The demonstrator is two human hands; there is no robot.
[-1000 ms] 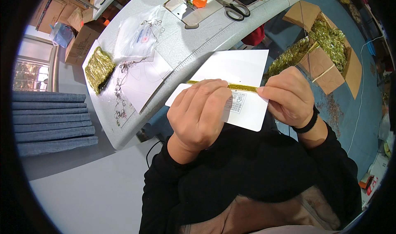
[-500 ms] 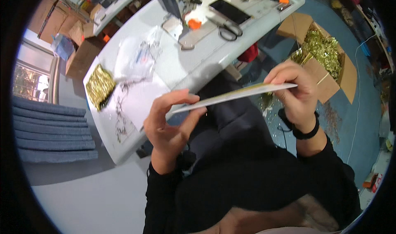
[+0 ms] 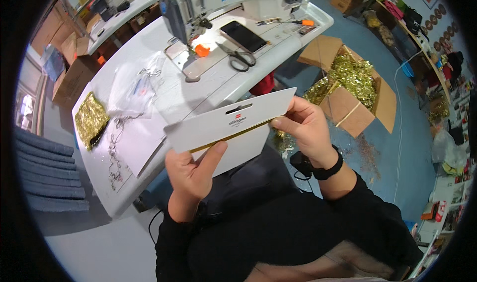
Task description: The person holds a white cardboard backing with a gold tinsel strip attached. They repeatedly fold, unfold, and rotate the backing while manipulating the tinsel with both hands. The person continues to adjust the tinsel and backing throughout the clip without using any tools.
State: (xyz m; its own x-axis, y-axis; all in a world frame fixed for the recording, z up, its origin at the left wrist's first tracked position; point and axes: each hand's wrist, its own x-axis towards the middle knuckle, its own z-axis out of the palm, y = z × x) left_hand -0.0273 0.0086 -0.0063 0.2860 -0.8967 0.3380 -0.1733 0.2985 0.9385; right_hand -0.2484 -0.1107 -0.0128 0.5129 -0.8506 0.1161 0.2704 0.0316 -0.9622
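A white card with a slotted hang hole and small print is spread between my hands over my lap. Across it runs a narrow gold strip. My left hand pinches the card's lower left part, thumb lying on the front by the strip. At the right end my right hand grips the card, its thumb on the strip's end. The fingers behind the card are mostly hidden.
Ahead stands a sewing machine on a white table, with a phone and scissors. A gold tinsel bundle, plastic bag and loose threads lie left. Right, a cardboard box holds gold tinsel.
The card, seen nearly edge-on before, is now tilted so its printed face and gold strip show. Both hands still hold it, and the head view has shifted, showing more of the sewing machine.
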